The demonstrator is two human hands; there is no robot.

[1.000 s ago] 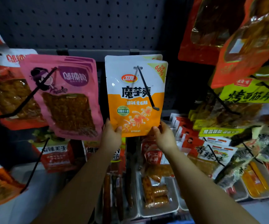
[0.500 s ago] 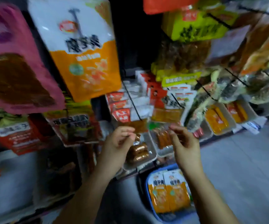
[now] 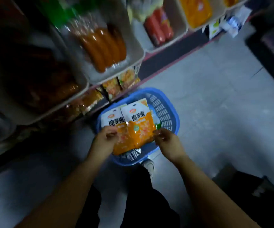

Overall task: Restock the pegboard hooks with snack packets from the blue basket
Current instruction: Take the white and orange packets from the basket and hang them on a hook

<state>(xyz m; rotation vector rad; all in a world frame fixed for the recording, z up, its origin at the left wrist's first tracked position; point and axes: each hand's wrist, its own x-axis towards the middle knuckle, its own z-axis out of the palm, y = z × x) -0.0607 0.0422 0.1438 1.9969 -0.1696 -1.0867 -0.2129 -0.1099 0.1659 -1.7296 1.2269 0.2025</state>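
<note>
Reaching into the blue basket [image 3: 167, 112] on the floor: your left hand [image 3: 103, 142] and right hand [image 3: 167, 143], fingers curled at two orange-and-white snack packets [image 3: 139, 124]; grip too blurred to tell. Sausage trays [image 3: 138, 53] on shelf above.

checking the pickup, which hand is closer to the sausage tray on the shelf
Left. The left hand is below the sausage tray, on the shelf side of the blue basket; the right hand is farther out, over the aisle side.

Floor [image 3: 215, 99]: grey, smooth, right and near.
Blue basket [image 3: 167, 112]: stands on the floor, just beside the shelf's base.
Shelf [image 3: 143, 51]: left and far, bearing pale trays [image 3: 185, 28] of sausage packs [image 3: 105, 46].
</note>
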